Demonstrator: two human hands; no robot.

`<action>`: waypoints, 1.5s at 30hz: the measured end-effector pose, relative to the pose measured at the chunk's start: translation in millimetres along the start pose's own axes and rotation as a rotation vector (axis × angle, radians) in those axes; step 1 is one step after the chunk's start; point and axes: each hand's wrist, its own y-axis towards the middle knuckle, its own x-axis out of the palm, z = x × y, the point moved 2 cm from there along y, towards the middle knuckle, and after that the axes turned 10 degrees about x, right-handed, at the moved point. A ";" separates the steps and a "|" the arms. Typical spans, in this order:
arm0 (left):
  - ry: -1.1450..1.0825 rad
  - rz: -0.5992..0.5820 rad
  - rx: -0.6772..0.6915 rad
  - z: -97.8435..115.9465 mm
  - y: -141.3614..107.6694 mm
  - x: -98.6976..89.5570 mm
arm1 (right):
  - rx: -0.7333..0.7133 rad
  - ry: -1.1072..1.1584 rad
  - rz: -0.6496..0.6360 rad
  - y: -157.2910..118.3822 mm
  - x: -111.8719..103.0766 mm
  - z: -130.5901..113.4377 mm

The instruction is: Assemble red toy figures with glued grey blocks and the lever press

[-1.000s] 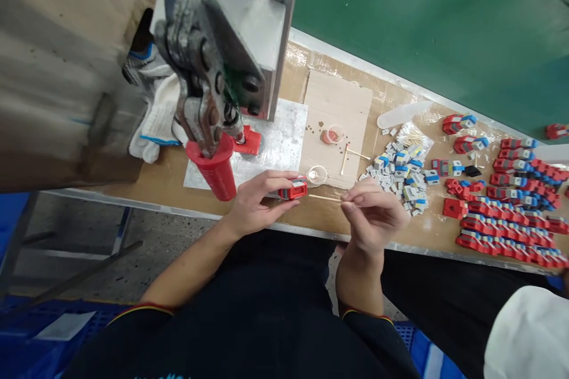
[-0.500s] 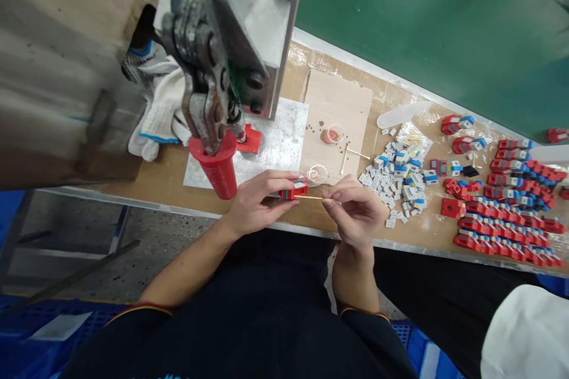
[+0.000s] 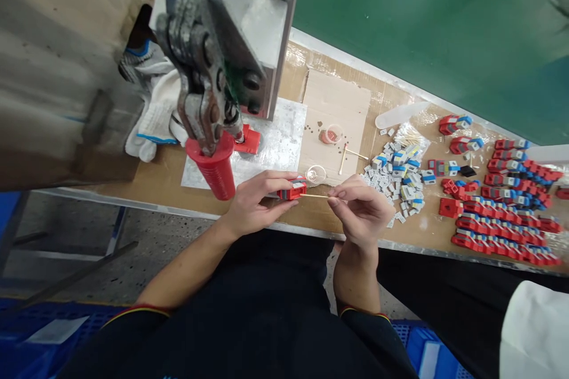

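Near the table's front edge, my left hand (image 3: pixel 258 201) is closed around a red toy vehicle part (image 3: pixel 295 190) with grey and white details. Its open red end faces right. Between the thumb and fingers of my right hand (image 3: pixel 362 210) is a thin wooden stick (image 3: pixel 316 196), like a matchstick or cotton swab. The stick's left tip is at the red part's open end; whether it touches inside is too small to tell. Just beyond the part sits a small clear round cup (image 3: pixel 315 174). Another cup (image 3: pixel 331 134) with reddish contents stands farther back on cardboard (image 3: pixel 340 92).
A toggle clamp with a red handle (image 3: pixel 213 169) rises at left, beside white gloves (image 3: pixel 160 103). Small grey-white pieces (image 3: pixel 395 174) are heaped to the right, and rows of red-and-blue toy parts (image 3: pixel 502 225) lie beyond. Someone's white cap (image 3: pixel 536 331) shows at lower right.
The stick's tip has drawn back slightly to the right from the red part along with my right hand. My left hand keeps its hold. The white cap has shifted right.
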 end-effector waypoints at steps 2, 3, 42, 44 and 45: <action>0.005 0.000 -0.005 -0.6 -1.1 -0.3 | 0.001 -0.011 0.010 0.9 -1.4 -0.2; 0.007 0.001 -0.007 -0.9 -1.6 -0.4 | -0.003 -0.007 0.017 1.4 -2.5 -0.3; -0.008 0.006 -0.019 -0.8 0.4 -0.7 | -0.112 -0.106 0.058 3.6 -1.6 -11.5; -0.006 0.008 -0.017 -1.0 0.4 -0.8 | -0.101 -0.115 0.044 4.4 -0.5 -10.6; -0.009 0.009 -0.016 -1.1 0.5 -0.8 | -0.098 -0.113 0.038 4.9 -0.1 -10.4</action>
